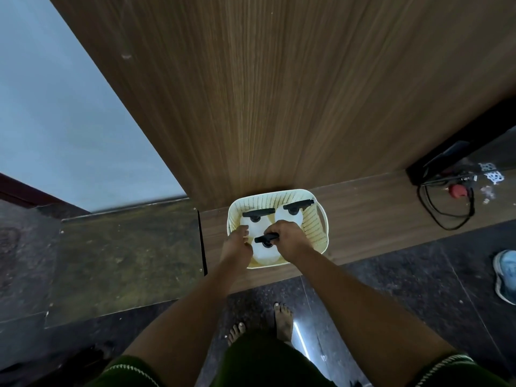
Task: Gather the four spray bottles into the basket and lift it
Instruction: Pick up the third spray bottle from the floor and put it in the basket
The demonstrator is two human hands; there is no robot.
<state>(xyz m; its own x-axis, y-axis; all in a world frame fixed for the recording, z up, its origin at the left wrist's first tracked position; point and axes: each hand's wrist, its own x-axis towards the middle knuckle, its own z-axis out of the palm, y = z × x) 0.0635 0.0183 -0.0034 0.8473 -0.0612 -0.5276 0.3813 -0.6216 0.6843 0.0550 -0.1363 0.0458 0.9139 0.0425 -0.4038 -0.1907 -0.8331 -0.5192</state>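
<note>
Three spray bottles (289, 217) visible upright inside basket (314, 224) on wooden ledge (377, 208); fourth possibly hidden. Right hand (287, 237) clamped on nearest bottle's trigger head (265, 238); left hand (237, 243) loosely curled at near-left rim. Seat bottle upright, release, then grip both handles evenly.

A tall wood-grain panel (279, 93) is rising behind a low wooden ledge (377, 219), where black cables (446, 210) are looping beside a red plug (458, 190). A blue shoe (506, 276) is lying on the dark speckled floor (405, 289) at right, while a pale blue wall (69, 107) is filling the left.
</note>
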